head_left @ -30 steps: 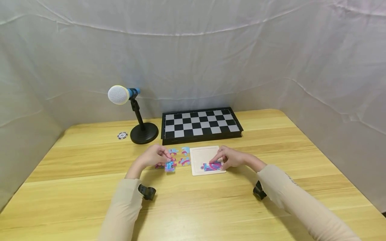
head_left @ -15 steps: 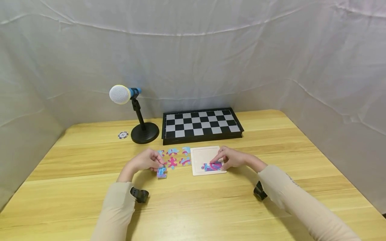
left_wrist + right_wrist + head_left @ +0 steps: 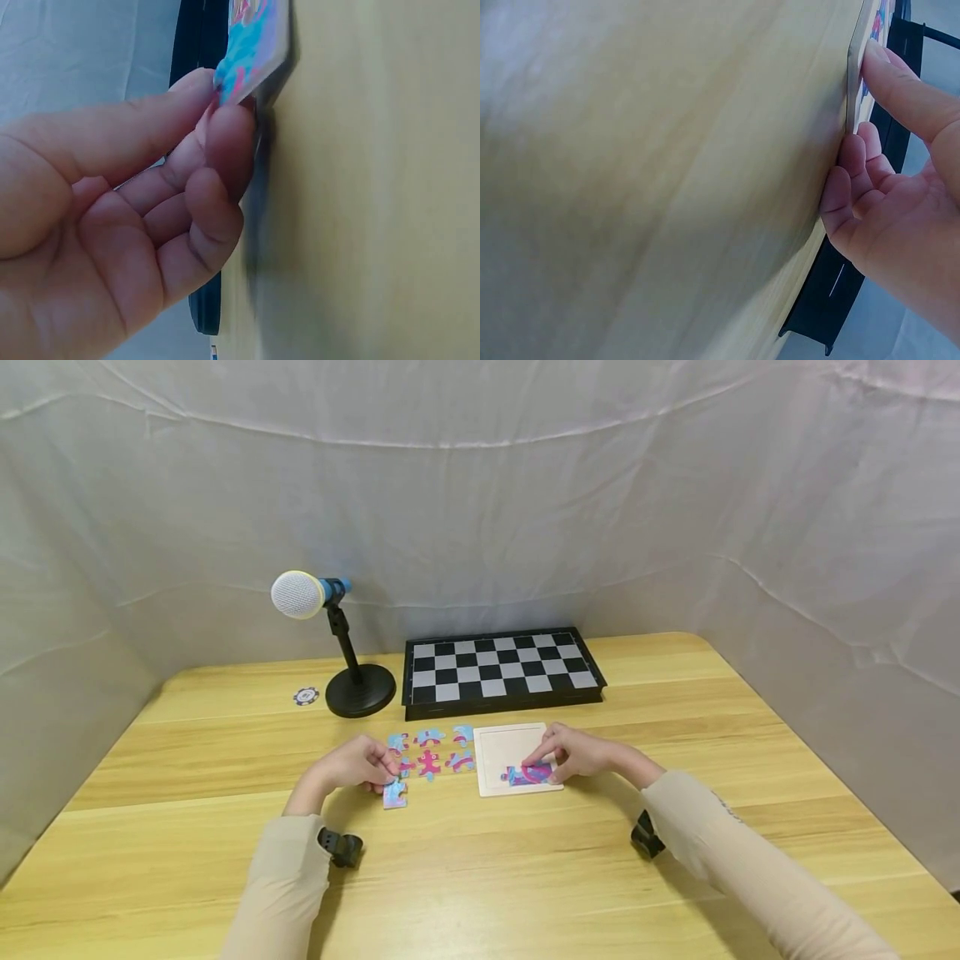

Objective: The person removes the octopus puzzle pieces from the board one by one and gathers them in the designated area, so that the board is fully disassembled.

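Note:
My left hand [image 3: 352, 767] pinches a blue and pink jigsaw puzzle piece [image 3: 395, 794] between thumb and fingertips. In the left wrist view this puzzle piece [image 3: 255, 49] tilts up from the tabletop on the near side. Several loose pieces, among them a pink one [image 3: 429, 764], lie in two rows just beyond that hand. My right hand [image 3: 577, 752] holds a purple and pink puzzle piece [image 3: 537, 773] in the pale wooden puzzle tray [image 3: 510, 743], with thumb and index finger on it. Its other fingers curl beside the tray's edge in the right wrist view.
A black-framed checkered board [image 3: 502, 670] stands behind the pieces and tray. To its left is a toy microphone [image 3: 298, 595] on a black round-based stand [image 3: 360, 692], with a poker chip [image 3: 306, 696] beside it. Pale curtains enclose the wooden table [image 3: 480, 877].
My left hand has carried its puzzle piece left and towards me, away from the other pieces, uncovering several of them. The right hand has stayed in place on the tray.

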Available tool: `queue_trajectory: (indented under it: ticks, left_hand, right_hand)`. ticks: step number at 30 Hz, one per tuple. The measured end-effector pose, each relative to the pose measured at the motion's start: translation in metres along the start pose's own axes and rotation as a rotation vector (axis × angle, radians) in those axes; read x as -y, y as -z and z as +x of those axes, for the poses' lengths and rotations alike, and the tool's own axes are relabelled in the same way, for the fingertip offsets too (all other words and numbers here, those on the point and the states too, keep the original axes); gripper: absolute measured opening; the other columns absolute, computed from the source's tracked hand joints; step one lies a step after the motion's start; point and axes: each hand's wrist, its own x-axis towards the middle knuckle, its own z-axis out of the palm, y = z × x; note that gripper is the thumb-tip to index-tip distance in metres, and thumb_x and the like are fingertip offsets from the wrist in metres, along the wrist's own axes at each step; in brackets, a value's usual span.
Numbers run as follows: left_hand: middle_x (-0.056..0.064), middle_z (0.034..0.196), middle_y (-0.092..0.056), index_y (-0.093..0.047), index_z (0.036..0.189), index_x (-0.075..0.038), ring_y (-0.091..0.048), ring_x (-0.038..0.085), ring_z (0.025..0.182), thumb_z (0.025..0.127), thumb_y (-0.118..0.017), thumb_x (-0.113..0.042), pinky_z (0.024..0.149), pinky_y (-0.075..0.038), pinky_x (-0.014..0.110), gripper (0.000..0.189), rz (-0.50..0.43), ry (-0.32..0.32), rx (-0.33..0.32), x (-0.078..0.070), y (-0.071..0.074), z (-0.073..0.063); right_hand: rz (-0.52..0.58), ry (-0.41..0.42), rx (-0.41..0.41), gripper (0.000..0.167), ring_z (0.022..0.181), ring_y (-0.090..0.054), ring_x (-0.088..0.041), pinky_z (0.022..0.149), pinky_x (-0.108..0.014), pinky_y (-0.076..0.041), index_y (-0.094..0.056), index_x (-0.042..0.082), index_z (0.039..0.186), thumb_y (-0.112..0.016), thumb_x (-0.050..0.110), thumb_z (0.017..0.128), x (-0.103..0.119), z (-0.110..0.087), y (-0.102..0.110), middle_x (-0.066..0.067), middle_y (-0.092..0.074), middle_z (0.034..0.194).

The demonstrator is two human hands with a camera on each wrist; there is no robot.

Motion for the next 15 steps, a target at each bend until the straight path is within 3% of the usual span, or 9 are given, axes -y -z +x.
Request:
queue_trajectory:
  ticks: [4,15]
  left_hand:
    - [0.005,0.061,-0.057,-0.059,0.079,0.010,-0.051,0.013,0.052,0.081,-0.056,0.007,0.051,-0.041,0.025,0.004,0.014,0.014,-0.004,-0.002,0.001,0.000]
    - [0.006,0.069,-0.058,-0.059,0.085,0.006,-0.052,0.015,0.057,0.082,-0.059,0.001,0.054,-0.043,0.026,0.006,0.019,0.069,-0.106,-0.014,-0.004,0.014]
  right_hand:
    - [-0.006,0.002,0.000,0.036,0.075,-0.035,-0.019,0.065,-0.025,-0.033,-0.064,0.002,0.107,-0.066,-0.007,0.072,0.000,0.000,0.000,-0.008,-0.041,0.089]
    - [-0.012,-0.008,-0.011,0.034,0.076,-0.037,-0.021,0.067,-0.027,-0.034,-0.064,0.005,0.105,-0.067,-0.004,0.073,-0.003,0.001,-0.001,-0.008,-0.041,0.092]
